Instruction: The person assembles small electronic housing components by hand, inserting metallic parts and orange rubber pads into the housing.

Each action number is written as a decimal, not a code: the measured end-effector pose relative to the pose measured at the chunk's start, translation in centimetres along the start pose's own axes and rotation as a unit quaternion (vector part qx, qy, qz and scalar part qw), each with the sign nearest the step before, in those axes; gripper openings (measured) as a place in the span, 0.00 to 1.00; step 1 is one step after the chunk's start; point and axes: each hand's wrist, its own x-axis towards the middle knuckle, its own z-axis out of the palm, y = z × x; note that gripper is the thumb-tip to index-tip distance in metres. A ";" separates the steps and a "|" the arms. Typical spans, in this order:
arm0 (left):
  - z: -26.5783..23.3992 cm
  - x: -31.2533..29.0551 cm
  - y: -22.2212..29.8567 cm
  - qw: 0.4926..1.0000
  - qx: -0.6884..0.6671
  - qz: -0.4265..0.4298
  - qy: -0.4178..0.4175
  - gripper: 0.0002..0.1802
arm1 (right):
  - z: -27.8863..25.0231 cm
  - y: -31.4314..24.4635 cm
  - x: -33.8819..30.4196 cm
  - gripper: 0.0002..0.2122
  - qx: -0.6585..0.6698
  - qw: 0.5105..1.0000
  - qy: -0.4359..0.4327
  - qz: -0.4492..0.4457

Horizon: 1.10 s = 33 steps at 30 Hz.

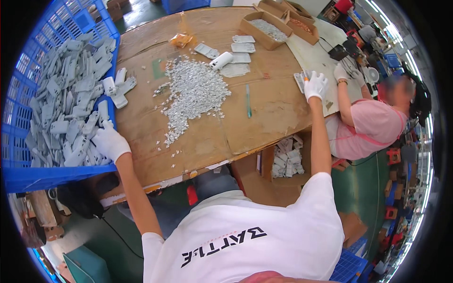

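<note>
My left hand (pixel 112 141), in a white glove, reaches into the near right corner of a blue plastic crate (pixel 56 175). Its fingers close around a white plastic casing (pixel 103 111) at the crate's rim. Pale grey and white casings (pixel 71 101) fill the crate in a loose heap. Far to the right, my gloved right hand (pixel 316 87) has its fingers curled at a white casing (pixel 299 82) by the table's right side. The glove partly hides that casing. Several more casings (pixel 243 48) lie in a short column at the back of the table.
Small silvery metal pieces (pixel 193 89) are heaped mid-table (pixel 264 113). A teal stick-like tool (pixel 248 101) lies beside them. Cardboard boxes (pixel 265 33) of small parts stand at the back right. A box of white parts (pixel 287 158) sits below the edge. A co-worker (pixel 368 118) works at right.
</note>
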 end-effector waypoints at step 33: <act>-7.5 -14.2 4.5 0.718 -0.679 0.049 -0.145 0.26 | -20.8 -23.6 -19.8 0.10 0.622 0.729 -0.184 -0.219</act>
